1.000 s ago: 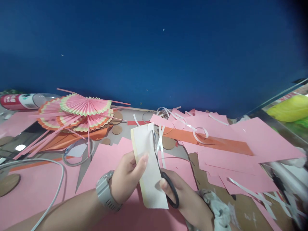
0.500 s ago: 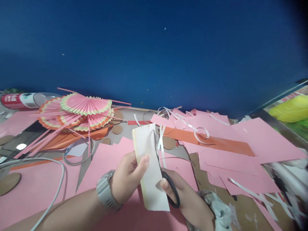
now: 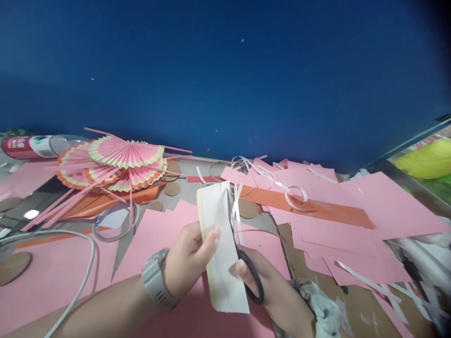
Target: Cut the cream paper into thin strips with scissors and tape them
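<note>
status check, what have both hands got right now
Left hand pinches white paper strip, held upright. Right hand grips black scissors, blades along the strip's right edge. Pink sheets litter the table below.

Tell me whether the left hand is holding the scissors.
No: the left hand pinches the white paper, while the right hand grips the scissors.

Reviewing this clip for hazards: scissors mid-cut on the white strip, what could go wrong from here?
1. The left hand pinches the white strip with its thumb close beside the scissors held by the right hand; a slip could nick it.
2. The strip stands unsupported in the air, so it may bend and the cut may wander.
3. Loose white offcuts hang by the blades and could snag.
</note>
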Available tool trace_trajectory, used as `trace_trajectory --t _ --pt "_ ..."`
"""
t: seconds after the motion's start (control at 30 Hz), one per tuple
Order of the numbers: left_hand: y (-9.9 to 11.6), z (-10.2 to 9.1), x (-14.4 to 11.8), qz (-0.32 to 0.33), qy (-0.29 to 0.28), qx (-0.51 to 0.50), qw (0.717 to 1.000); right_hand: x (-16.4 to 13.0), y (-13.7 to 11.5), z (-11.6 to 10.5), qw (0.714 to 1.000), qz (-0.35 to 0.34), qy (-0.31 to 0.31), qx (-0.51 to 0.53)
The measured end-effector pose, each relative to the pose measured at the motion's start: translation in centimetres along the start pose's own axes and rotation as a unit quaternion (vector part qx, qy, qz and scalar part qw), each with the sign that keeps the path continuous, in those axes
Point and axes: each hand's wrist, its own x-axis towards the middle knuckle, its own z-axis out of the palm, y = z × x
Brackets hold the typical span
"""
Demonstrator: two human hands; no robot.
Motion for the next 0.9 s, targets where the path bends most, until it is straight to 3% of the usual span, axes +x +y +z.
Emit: trace_trajectory --t 0.9 --pt "-0.03 0.12 -0.23 -0.003 -0.027 -0.007 1.000 0.13 -0.35 -0.10 0.999 -0.009 -0.009 0.031"
